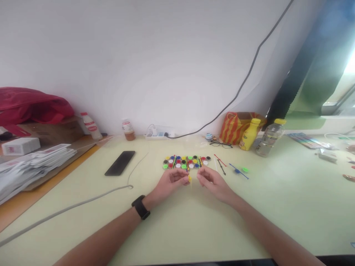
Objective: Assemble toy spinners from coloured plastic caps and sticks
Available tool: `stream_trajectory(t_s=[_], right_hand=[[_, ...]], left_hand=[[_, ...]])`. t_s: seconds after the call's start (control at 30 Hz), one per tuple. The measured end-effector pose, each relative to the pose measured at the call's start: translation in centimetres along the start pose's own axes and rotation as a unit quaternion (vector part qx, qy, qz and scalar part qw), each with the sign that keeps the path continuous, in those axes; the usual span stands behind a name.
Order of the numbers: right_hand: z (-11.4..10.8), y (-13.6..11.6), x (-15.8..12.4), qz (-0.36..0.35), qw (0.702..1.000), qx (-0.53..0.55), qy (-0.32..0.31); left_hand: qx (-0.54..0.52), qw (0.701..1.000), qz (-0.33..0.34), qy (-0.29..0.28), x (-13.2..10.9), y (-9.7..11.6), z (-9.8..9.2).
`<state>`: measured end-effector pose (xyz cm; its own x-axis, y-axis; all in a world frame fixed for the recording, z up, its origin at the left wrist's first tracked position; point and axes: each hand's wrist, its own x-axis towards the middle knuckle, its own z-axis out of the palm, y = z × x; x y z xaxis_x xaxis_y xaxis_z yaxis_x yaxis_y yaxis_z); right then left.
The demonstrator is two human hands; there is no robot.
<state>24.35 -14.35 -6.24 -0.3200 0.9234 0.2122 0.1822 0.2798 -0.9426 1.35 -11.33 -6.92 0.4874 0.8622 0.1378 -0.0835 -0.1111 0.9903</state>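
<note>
My left hand [175,179], with a black watch on its wrist, pinches a small yellow piece [190,178] between thumb and fingertips. Just to the right, my right hand [212,181] has its fingers curled together; whatever they may hold is too small to make out. Behind both hands lie rows of coloured round pieces [179,162] with thin coloured sticks among them. Right of the rows are a red stick [220,160], a black stick [222,167], a blue stick with a blue round piece [237,171] and a green round piece [244,170].
A black phone [120,163] and a grey cable [69,209] lie on the left. A power strip [159,136], a drink bottle [128,130] and glasses [222,144] are near the wall. Further right stand a striped bag [231,128], a yellow bottle [249,135] and a clear bottle [269,139].
</note>
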Motion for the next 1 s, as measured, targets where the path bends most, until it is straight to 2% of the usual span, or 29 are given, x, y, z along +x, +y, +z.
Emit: stream_trajectory(t_s=[0.13, 0.23, 0.33, 0.53, 0.73, 1.0], right_hand=[[0.1, 0.5, 0.0, 0.005, 1.0, 0.019, 0.012], [-0.1, 0.5, 0.1, 0.001, 0.999, 0.02, 0.031], [-0.4, 0.2, 0.3, -0.003, 0.999, 0.016, 0.05], [-0.5, -0.1, 0.3, -0.008, 0.997, 0.006, 0.073], [-0.6, -0.1, 0.3, -0.003, 0.998, -0.012, 0.066], [-0.7, 0.0, 0.3, 0.014, 0.999, -0.027, 0.023]], left_hand=[[-0.017, 1.0, -0.013, 0.01, 0.0, 0.0, -0.2], [-0.088, 0.995, -0.04, 0.02, 0.0, 0.0, -0.5], [-0.154, 0.986, -0.064, 0.011, 0.1, 0.2, -0.8], [-0.2, 0.976, -0.083, -0.002, 0.3, 0.2, -1.0], [-0.168, 0.981, -0.098, -0.007, 0.1, 0.5, -0.8], [-0.115, 0.991, -0.065, 0.016, -0.1, 0.7, -0.6]])
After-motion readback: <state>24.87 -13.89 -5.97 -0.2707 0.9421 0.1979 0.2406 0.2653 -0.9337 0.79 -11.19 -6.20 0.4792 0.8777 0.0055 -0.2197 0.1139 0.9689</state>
